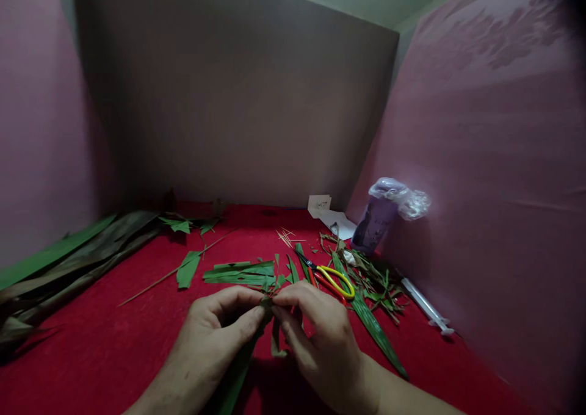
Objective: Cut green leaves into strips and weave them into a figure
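Observation:
Between my two hands is a long green leaf, its upper end pinched and its lower part hanging toward me. My left hand grips this end between thumb and fingers. Right beside it, my right hand pinches at the same spot, thumb against forefinger. A narrow brownish strip dangles below the fingertips. What exactly the fingertips press together is partly hidden. Just beyond the hands lie cut green leaf strips and scissors with yellow and red handles.
Toothpicks lie near the middle. On the right are leaf scraps, a syringe, a purple cup with plastic wrap and white paper. Long leaves and a thin stick lie left on the red cloth.

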### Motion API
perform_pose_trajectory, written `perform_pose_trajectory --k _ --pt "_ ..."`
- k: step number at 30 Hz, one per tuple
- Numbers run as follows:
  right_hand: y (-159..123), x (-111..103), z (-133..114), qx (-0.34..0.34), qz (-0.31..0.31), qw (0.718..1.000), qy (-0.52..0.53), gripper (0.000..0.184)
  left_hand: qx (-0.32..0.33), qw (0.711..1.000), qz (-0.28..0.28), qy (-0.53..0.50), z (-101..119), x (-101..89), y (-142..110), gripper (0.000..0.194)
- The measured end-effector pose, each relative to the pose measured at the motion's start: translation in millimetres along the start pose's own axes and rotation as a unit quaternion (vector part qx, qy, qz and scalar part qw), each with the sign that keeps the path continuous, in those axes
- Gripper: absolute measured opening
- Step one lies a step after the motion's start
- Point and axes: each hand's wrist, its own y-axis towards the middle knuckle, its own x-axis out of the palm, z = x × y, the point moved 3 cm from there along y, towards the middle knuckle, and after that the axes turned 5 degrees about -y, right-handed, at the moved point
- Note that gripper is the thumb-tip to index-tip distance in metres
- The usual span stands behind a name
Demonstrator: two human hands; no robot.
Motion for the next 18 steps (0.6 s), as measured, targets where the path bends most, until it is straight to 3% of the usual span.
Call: perform_pose_trajectory --k 18 --pt "-1.8 1.8 -4.5 -0.075 0.003 0.988 -0.132 0.014 -0.041 0.999 0.007 -0.007 1.0 2.2 -0.7 0.009"
